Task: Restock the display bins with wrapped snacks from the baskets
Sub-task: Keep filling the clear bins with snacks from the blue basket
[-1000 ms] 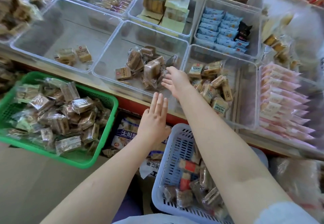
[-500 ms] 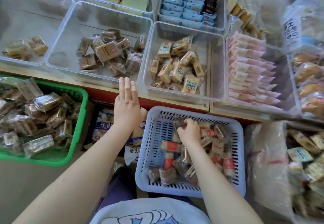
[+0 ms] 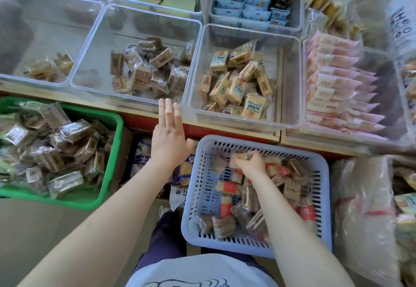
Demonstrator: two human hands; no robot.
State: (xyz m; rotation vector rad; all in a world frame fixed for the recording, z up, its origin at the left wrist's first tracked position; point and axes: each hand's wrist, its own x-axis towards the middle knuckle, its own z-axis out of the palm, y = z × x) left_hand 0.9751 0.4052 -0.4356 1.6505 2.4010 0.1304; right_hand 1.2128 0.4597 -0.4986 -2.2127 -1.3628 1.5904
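Note:
My right hand [image 3: 253, 164] is inside the blue basket [image 3: 191, 199], its fingers closed on a tan wrapped snack [image 3: 239, 158] at the basket's far end. Several wrapped snacks with red or brown labels fill that basket. My left hand [image 3: 168, 139] hovers flat and open between the green basket [image 3: 112, 151] and the blue one, its fingertips at the shelf edge below a clear bin [image 3: 135, 16] of brown wrapped snacks. To the right stands a clear bin [image 3: 290, 84] of tan snacks.
The green basket at the left is piled with clear-wrapped brown snacks. Further clear bins hold pink packets [image 3: 337, 84], blue packets [image 3: 243, 1] and two tan snacks [image 3: 47, 67]. Plastic bags [image 3: 360, 208] of goods stand at the right. Packaged goods [image 3: 144, 158] lie between the baskets.
My right hand left the brown-snack bin, dropped into the blue basket and closed on a snack. My view shifted right and down. My left hand stayed flat near the shelf edge.

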